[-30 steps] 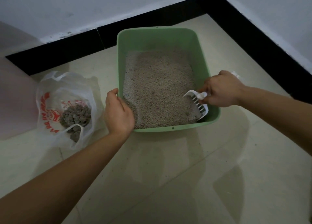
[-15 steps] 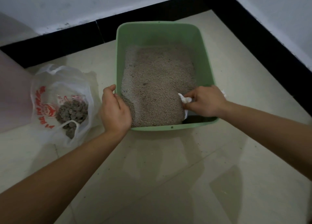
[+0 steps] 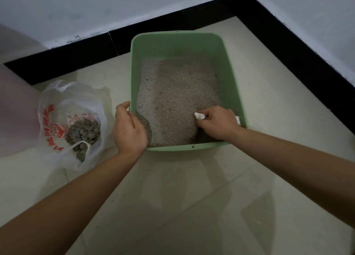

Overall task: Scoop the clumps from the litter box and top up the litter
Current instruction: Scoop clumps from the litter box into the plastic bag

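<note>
A green litter box (image 3: 233, 81) sits on the floor in a room corner, filled with grey-beige litter (image 3: 178, 93). My left hand (image 3: 128, 127) grips the box's near left rim. My right hand (image 3: 217, 125) is low in the near right part of the box and grips a white slotted scoop (image 3: 199, 116). Only small white bits of the scoop show at either side of the fist; its blade is hidden under the hand and in the litter. Left of the box lies a white plastic bag (image 3: 57, 124) with red print, holding grey clumps (image 3: 83, 132).
Black skirting (image 3: 76, 52) runs along two white walls that meet behind the box. A pale pinkish object (image 3: 13, 108) stands at the far left beside the bag. Beige floor tiles (image 3: 192, 206) spread in front of the box, with a few scattered grains.
My right hand has pushed the scoop down into the near right litter and moved left. The slotted blade, in sight a second ago, is now hidden. My left hand stays on the rim.
</note>
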Demonstrator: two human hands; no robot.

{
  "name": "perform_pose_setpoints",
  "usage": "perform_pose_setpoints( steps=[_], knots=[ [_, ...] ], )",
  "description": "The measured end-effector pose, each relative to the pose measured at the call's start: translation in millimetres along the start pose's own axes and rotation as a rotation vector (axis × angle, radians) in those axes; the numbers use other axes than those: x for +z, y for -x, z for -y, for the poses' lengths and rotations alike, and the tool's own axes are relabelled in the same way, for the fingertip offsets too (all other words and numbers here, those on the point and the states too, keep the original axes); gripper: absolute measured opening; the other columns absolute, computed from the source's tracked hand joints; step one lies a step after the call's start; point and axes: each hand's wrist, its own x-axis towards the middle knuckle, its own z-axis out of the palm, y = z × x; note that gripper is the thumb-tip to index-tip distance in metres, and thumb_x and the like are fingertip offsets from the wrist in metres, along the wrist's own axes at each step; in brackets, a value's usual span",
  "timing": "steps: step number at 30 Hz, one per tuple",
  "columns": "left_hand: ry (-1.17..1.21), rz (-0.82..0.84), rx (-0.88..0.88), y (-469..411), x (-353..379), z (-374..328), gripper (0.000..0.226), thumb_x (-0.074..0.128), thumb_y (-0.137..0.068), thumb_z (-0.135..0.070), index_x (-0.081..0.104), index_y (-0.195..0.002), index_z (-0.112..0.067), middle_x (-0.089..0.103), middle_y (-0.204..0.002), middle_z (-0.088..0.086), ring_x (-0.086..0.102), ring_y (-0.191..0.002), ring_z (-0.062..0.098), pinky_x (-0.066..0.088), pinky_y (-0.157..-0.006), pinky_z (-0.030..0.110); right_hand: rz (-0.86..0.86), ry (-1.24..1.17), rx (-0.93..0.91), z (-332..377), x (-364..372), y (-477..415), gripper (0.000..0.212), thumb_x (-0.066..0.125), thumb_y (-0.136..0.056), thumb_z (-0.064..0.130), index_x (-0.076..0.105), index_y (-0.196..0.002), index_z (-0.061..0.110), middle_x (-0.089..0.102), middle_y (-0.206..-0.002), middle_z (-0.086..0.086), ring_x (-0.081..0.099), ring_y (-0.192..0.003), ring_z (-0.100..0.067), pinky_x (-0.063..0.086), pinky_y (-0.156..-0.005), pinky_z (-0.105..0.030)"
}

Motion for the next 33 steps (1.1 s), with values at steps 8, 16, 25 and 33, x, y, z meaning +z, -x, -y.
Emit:
perform_pose_setpoints(
  steps=[8, 16, 25, 33],
  knots=[
    [-0.003, -0.012, 0.001, -1, 1, 2, 0.035, 0.028, -0.101, -0.022, 0.043, -0.132, -0.014, 0.061, -0.118, 0.016, 0.059, -0.098, 0.035, 0.048, -0.080, 0.042, -0.169, -0.442, 0.086, -2, -4, -13, 0.015, 0.058, -0.083, 0.051, 0.069, -0.093, 0.047, 0.072, -0.083, 0.006, 0.066, -0.084, -0.018, 0.055, -0.082, -0.044],
    [-0.006, -0.013, -0.004, -2, 0, 2, 0.033, 0.030, -0.102, -0.019, 0.045, -0.131, -0.012, 0.061, -0.119, 0.015, 0.058, -0.098, 0.035, 0.044, -0.078, 0.040, -0.305, -0.347, 0.049, -4, -33, -10, 0.037, 0.060, -0.088, 0.054, 0.070, -0.118, 0.035, 0.073, -0.110, 0.003, 0.065, -0.106, -0.022, 0.051, -0.092, -0.044],
    [0.003, 0.013, -0.022, -2, -1, 1, 0.034, 0.030, -0.102, -0.018, 0.044, -0.133, -0.012, 0.057, -0.127, 0.015, 0.055, -0.109, 0.034, 0.043, -0.085, 0.038, -0.311, -0.168, 0.173, -37, -34, 40, 0.025, 0.057, -0.092, 0.049, 0.072, -0.110, 0.040, 0.065, -0.087, 0.004, 0.062, -0.089, -0.024, 0.047, -0.081, -0.036],
    [-0.004, 0.006, -0.015, -2, -1, -2, 0.034, 0.030, -0.102, -0.017, 0.044, -0.133, -0.010, 0.057, -0.127, 0.015, 0.055, -0.110, 0.034, 0.042, -0.085, 0.038, -0.370, -0.280, 0.133, -46, -26, 53, 0.027, 0.058, -0.092, 0.050, 0.072, -0.110, 0.036, 0.059, -0.085, -0.001, 0.059, -0.086, -0.026, 0.047, -0.079, -0.038]
  ],
)
